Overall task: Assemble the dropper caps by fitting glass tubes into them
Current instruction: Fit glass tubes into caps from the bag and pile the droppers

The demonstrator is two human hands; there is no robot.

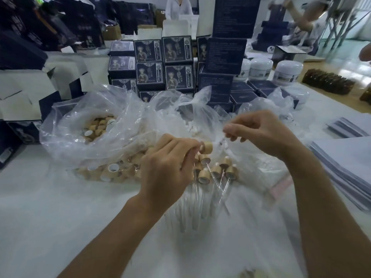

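A: Any text readable?
B: Not really — dark blue boxes [149,51] stacked at the back have a printed figure pic, a round emblem and vertical script down the side, but it's too blurred to make out chars.
A: The tall boxes?
B: Tall box backs [225,55] carry blocks of small pale print — illegible, no words or nos. come through.
A: Jars?
B: White jars [288,71] have a label band w/ a pic, text too small. Nothing legible on the bamboo caps [205,147] either.
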